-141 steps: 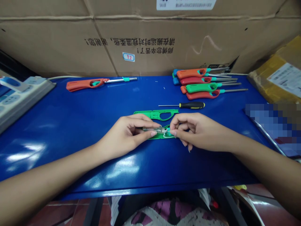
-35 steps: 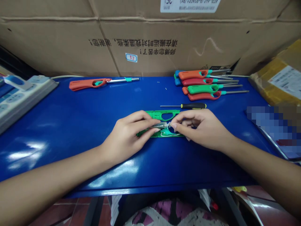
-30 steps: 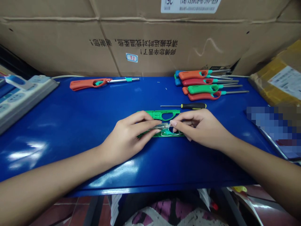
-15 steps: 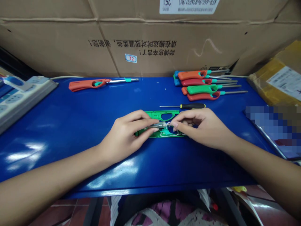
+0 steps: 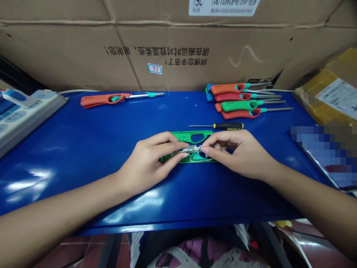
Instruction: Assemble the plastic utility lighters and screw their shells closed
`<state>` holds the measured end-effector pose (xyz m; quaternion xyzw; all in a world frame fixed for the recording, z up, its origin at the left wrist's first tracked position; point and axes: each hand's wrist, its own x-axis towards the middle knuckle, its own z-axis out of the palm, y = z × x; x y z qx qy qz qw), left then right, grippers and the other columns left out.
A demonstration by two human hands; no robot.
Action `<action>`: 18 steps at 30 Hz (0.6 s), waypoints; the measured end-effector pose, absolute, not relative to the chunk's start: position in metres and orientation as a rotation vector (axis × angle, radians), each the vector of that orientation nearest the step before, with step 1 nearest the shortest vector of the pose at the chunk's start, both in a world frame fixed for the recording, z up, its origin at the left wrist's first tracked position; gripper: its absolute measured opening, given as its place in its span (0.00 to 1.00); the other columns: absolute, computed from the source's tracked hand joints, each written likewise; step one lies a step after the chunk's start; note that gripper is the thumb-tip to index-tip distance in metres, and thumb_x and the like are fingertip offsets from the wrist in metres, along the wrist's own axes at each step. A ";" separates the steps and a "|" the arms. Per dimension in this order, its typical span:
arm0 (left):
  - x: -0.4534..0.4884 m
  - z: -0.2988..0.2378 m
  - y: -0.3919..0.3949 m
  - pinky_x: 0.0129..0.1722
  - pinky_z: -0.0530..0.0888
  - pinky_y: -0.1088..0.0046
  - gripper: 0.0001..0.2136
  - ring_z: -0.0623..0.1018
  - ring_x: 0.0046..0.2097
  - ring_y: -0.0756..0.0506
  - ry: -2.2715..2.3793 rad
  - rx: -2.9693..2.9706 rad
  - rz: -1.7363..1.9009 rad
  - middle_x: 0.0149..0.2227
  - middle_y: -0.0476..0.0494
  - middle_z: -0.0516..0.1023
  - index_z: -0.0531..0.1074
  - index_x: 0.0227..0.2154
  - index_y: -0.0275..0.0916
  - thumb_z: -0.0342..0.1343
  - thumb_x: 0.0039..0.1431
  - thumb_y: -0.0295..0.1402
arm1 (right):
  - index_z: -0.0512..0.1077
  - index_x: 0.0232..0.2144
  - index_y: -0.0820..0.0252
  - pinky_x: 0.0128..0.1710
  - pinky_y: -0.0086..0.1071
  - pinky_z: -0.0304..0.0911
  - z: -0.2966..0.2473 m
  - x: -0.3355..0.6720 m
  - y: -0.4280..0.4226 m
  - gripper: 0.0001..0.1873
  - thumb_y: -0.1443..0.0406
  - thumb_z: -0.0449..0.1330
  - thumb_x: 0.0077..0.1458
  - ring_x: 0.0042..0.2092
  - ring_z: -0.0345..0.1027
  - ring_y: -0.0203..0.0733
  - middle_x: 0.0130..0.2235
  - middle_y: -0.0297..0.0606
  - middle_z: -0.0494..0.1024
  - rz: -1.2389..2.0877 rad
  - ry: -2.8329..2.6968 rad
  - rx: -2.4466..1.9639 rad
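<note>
An opened green lighter shell [image 5: 195,158] lies flat at the middle of the blue table [image 5: 83,149]. My left hand [image 5: 150,160] pinches a clear tube-like inner part [image 5: 187,150] over it. My right hand [image 5: 237,150] pinches the right end of that part with thumb and forefinger. A second green shell half [image 5: 192,136] lies just behind, partly hidden by my fingers. A black-handled screwdriver [image 5: 223,126] rests behind both.
A stack of several orange, red and green long lighters [image 5: 240,99] sits at the back right. One orange lighter [image 5: 111,99] lies at the back left. A power strip [image 5: 19,115] is at the left edge, cardboard boxes [image 5: 167,44] behind, a yellow parcel [image 5: 331,93] right.
Both hands have stayed pinched on the clear part over the green shell. The shell slid slightly back and right compared with the oldest frame.
</note>
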<state>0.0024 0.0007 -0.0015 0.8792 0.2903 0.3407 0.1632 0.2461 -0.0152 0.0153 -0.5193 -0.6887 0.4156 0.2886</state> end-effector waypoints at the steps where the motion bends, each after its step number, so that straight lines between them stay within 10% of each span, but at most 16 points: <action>1: 0.002 -0.002 0.001 0.40 0.79 0.74 0.08 0.81 0.39 0.49 0.818 2.500 0.971 0.40 0.44 0.81 0.80 0.47 0.39 0.59 0.67 0.30 | 0.81 0.32 0.61 0.21 0.28 0.51 0.016 0.246 -0.015 0.11 0.59 0.64 0.57 0.22 0.55 0.31 0.20 0.30 0.67 1.110 -1.842 -1.389; 12: -0.002 0.004 0.004 0.42 0.76 0.73 0.08 0.81 0.40 0.48 0.772 2.566 0.886 0.40 0.43 0.81 0.81 0.45 0.35 0.60 0.66 0.29 | 0.79 0.33 0.60 0.19 0.30 0.46 0.009 0.247 -0.014 0.09 0.61 0.62 0.59 0.20 0.50 0.31 0.19 0.27 0.63 1.046 -1.949 -1.370; 18: -0.015 0.022 0.016 0.41 0.71 0.65 0.07 0.79 0.40 0.43 0.748 2.801 0.607 0.37 0.44 0.82 0.81 0.41 0.40 0.59 0.65 0.33 | 0.77 0.47 0.57 0.46 0.36 0.68 0.009 0.255 -0.015 0.12 0.62 0.64 0.61 0.46 0.73 0.44 0.48 0.42 0.78 0.475 -2.390 -1.100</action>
